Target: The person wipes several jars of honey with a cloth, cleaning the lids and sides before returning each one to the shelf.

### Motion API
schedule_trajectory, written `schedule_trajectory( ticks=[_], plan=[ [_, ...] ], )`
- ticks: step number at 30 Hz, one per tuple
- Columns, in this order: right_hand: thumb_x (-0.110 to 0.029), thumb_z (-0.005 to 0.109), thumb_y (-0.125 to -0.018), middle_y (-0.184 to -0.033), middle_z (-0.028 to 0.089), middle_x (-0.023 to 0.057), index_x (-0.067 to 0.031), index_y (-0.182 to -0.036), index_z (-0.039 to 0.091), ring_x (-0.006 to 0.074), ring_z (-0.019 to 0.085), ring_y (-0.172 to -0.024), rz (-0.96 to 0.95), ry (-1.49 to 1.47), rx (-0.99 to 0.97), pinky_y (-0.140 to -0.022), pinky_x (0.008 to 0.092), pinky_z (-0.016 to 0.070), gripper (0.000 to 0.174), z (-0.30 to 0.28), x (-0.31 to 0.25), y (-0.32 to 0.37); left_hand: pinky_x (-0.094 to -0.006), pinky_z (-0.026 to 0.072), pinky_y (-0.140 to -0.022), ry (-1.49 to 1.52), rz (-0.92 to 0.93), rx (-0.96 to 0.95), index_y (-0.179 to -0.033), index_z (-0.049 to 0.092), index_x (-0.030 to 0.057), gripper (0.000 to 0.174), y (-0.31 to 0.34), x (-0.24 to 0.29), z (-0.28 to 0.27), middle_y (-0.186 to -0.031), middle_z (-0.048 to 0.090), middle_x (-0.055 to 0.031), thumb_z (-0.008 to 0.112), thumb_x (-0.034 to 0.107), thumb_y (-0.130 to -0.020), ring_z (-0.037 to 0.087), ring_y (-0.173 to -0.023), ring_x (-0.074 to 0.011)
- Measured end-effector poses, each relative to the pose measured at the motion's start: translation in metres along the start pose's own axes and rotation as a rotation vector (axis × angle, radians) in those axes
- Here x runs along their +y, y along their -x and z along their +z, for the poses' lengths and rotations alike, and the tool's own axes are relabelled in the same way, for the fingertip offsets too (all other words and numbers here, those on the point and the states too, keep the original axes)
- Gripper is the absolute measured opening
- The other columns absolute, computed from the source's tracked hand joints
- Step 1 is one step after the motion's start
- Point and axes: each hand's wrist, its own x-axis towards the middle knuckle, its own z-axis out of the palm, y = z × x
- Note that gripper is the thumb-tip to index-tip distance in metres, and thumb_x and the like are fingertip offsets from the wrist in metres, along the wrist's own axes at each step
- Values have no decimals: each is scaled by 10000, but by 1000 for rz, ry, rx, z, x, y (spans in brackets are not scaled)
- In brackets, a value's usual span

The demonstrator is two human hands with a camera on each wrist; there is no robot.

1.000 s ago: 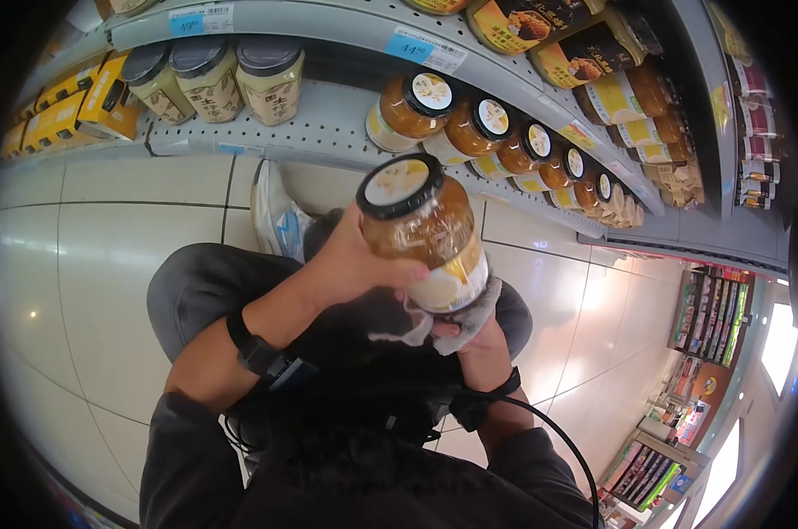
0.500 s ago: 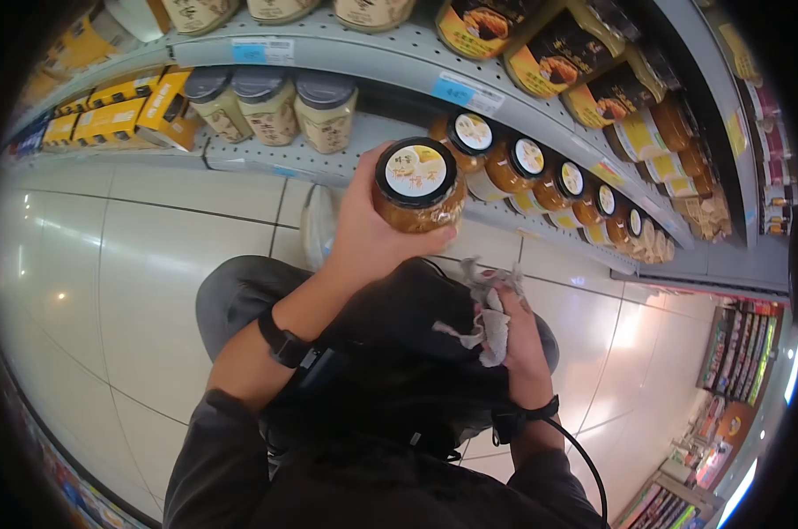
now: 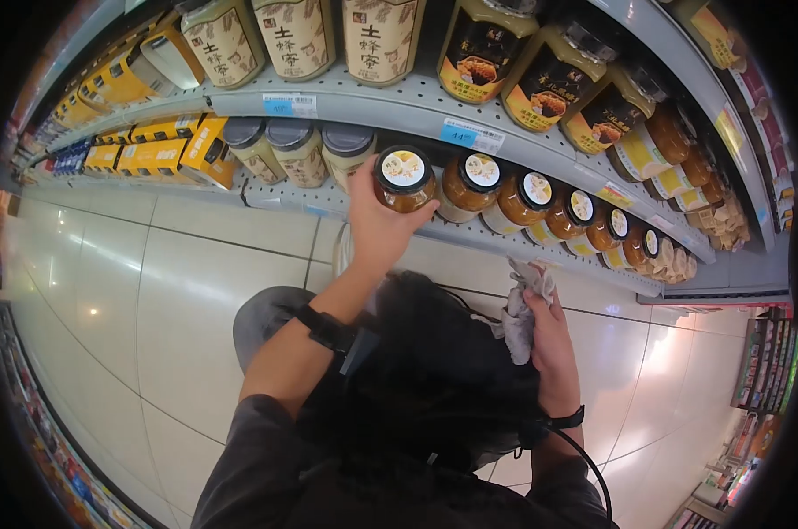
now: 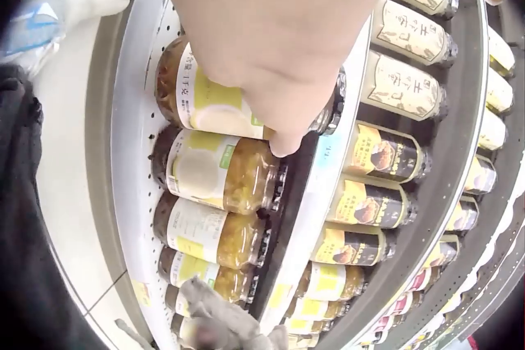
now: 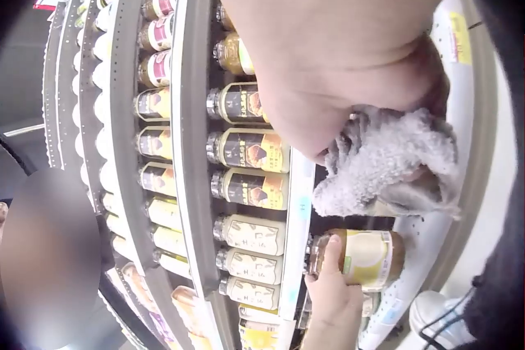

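Observation:
My left hand (image 3: 379,231) grips a glass jar (image 3: 404,173) of amber preserve with a black lid and a round white lid label. The jar stands upright at the front of the lower shelf (image 3: 280,196), at the left end of a row of matching jars (image 3: 531,198). In the left wrist view, its yellow-and-white side label (image 4: 215,108) shows beneath the hand. A crumpled grey cloth (image 3: 519,322) is held in my right hand (image 3: 550,339), above the floor to the right. Fluffy cloth (image 5: 394,165) bunches under that hand in the right wrist view.
Jars with grey lids (image 3: 295,152) and yellow boxes (image 3: 165,159) stand left on the lower shelf. The upper shelf holds cream-labelled jars (image 3: 381,40) and black-labelled jars (image 3: 553,79), its edge overhanging the lower row. A white bag (image 4: 70,5) lies on the tiled floor.
My left hand has carried the jar from over the lap forward to the lower shelf. The right hand with the cloth has come away from the jar's base and moved right.

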Motion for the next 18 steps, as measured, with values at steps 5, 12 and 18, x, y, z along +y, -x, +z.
schedule_trajectory(
  ticks=[5, 12, 18],
  plan=[
    [-120, 617, -1061, -1356, 593, 59, -124, -1558, 474, 138, 615, -1112, -51, 205, -111, -942, 316, 543, 517, -10, 1, -17, -406, 497, -1078, 29, -33, -62, -1443, 454, -50, 988, -5, -3, 9, -1334, 589, -186, 1001, 144, -643, 604, -1243, -283],
    [-149, 648, -1058, -1345, 560, 46, -104, -1521, 483, 151, 507, -1228, -126, 314, -137, -1087, 313, 418, 494, -14, 4, -24, -429, 483, -1091, -101, 14, -56, -1459, 446, -53, 1019, -21, -20, 24, -1367, 560, -219, 1004, 161, -635, 589, -1260, -341],
    [-147, 650, -1058, -1339, 557, 45, -99, -1514, 489, 143, 508, -1213, -100, 303, -156, -1079, 309, 426, 486, -14, 6, -27, -398, 483, -1107, -126, 59, -117, -1514, 334, -41, 1043, -27, -41, 27, -1389, 562, -193, 975, 101, -704, 583, -1292, -280]
  ],
)
